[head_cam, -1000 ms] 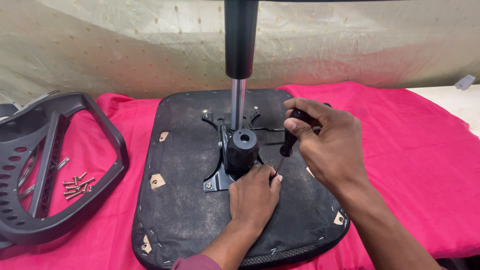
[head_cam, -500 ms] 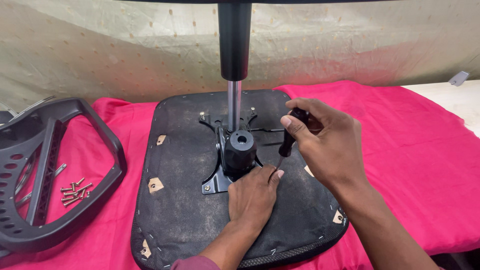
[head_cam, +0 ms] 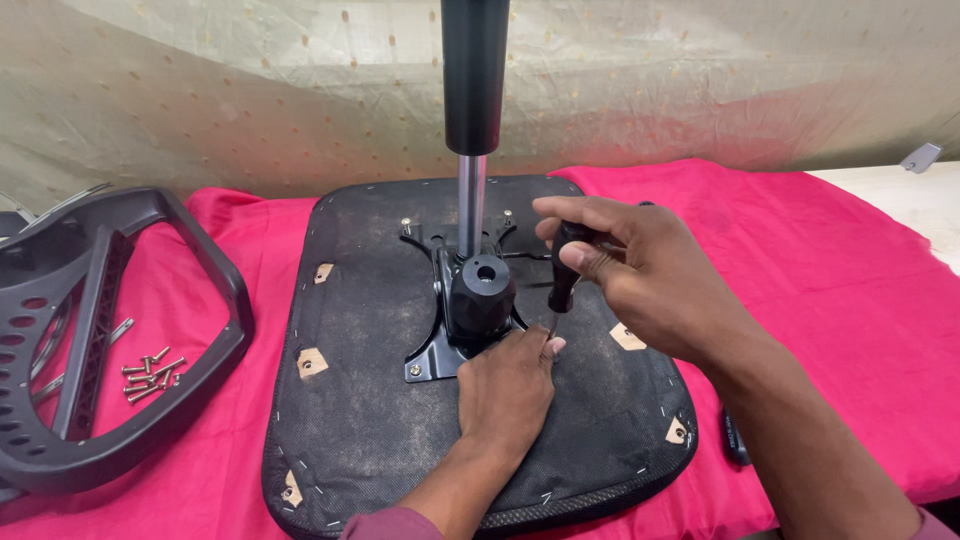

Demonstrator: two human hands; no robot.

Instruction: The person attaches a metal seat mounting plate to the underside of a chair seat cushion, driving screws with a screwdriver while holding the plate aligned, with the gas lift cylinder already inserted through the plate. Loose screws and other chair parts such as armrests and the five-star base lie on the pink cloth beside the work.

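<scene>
An upturned black chair seat (head_cam: 360,420) lies on a pink cloth. A black metal mechanism plate (head_cam: 435,355) with a round black hub (head_cam: 482,290) is on its underside, and a gas lift column (head_cam: 472,120) rises from it. My right hand (head_cam: 650,280) grips a black-handled screwdriver (head_cam: 563,275) held upright, tip down at the plate's near right corner. My left hand (head_cam: 508,390) rests on the seat with fingertips at the screwdriver tip, steadying it. The screw under the tip is hidden.
A black plastic chair backrest frame (head_cam: 90,330) lies at the left. Several loose screws (head_cam: 150,375) sit on the pink cloth (head_cam: 830,300) inside it. A dark object (head_cam: 735,440) lies by the seat's right edge. A beige curtain hangs behind.
Both hands stay at the same corner of the plate. My right hand's fingers have shifted round the screwdriver handle; the view has drifted slightly.
</scene>
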